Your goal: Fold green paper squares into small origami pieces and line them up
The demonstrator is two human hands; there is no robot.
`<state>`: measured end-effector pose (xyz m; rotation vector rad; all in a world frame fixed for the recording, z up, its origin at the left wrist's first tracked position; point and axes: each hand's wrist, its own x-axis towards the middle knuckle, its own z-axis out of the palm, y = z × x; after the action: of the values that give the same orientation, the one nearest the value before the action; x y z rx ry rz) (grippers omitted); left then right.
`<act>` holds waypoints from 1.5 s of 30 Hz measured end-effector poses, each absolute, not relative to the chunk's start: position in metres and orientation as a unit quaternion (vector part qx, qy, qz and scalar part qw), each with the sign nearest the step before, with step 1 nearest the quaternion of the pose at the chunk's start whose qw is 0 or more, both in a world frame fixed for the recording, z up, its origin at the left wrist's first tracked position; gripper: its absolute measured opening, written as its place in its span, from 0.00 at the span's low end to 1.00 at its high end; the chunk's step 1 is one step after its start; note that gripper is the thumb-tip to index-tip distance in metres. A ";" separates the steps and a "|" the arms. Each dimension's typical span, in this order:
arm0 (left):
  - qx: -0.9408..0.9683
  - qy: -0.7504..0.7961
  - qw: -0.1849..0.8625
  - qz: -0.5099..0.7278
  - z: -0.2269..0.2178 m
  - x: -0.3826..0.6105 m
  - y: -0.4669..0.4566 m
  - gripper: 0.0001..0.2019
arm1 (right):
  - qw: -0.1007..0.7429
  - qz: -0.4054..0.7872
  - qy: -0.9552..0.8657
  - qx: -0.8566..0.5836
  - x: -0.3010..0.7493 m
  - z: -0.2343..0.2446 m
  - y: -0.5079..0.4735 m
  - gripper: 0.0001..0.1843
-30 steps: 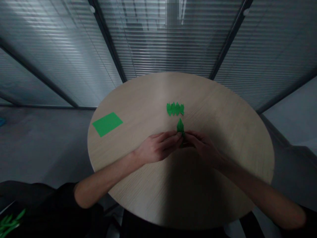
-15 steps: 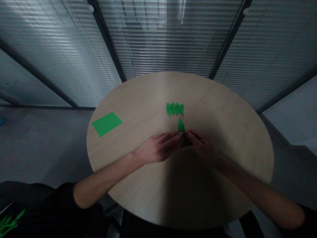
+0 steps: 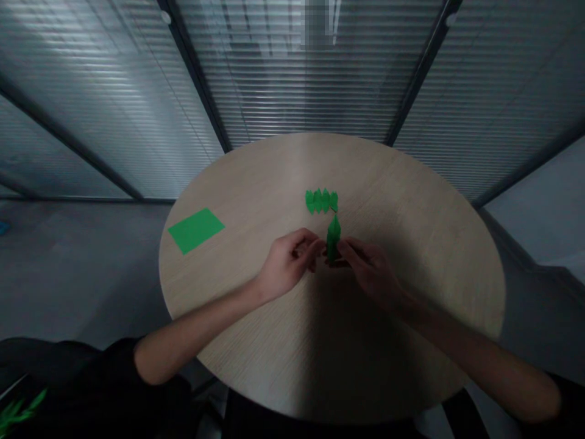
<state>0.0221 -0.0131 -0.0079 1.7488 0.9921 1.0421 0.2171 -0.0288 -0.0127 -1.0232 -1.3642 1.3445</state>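
- Glass partitions with slatted blinds (image 3: 301, 73) fill the far side of my feed, with a grey floor (image 3: 77, 268) below them on the left.
- Next comes the round wood-grain worktop (image 3: 425, 256), seen from the person's side, with their black sleeves at the bottom corners of the view.
- Biggest change on my screen: the left hand (image 3: 290, 263) has drawn back from the paper. A moment ago its fingertips were on it; now they curl loosely just beside it, released, and I can see nothing held.
- The right hand (image 3: 370, 268) stays in place, its fingertips pinching the lower end of the paper, so it alone is grasping it now.
- A flat green paper sheet (image 3: 196, 230) lies on the left of the worktop, well apart from both hands.
- A row of four folded green paper pieces (image 3: 321, 200) sits at the worktop's middle, just beyond the hands.
- The folded green paper piece (image 3: 333, 239) stands nearly upright between the hands, just below that row, and its tip now looks narrower and taller to me. Its lowest part is hidden behind the fingers.
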 end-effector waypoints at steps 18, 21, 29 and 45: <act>0.515 0.405 0.612 0.444 -0.008 0.033 -0.008 0.16 | 0.462 0.408 -0.643 -0.455 0.216 -0.017 -0.030 0.14; 0.491 0.415 0.617 0.453 -0.009 0.033 -0.007 0.15 | 0.445 0.360 -0.677 -0.462 0.217 -0.020 -0.031 0.15; 0.453 0.414 0.657 0.439 -0.008 0.032 -0.006 0.12 | 0.432 0.315 -0.718 -0.445 0.218 -0.020 -0.030 0.14; 0.431 0.374 0.712 0.410 -0.010 0.030 -0.005 0.15 | 0.438 0.422 -0.643 -0.465 0.216 -0.014 -0.030 0.15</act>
<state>0.0302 -0.0052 -0.0103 0.9559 0.8286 0.9082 0.2162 -0.0304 -0.0145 -1.1546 -1.5982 1.0501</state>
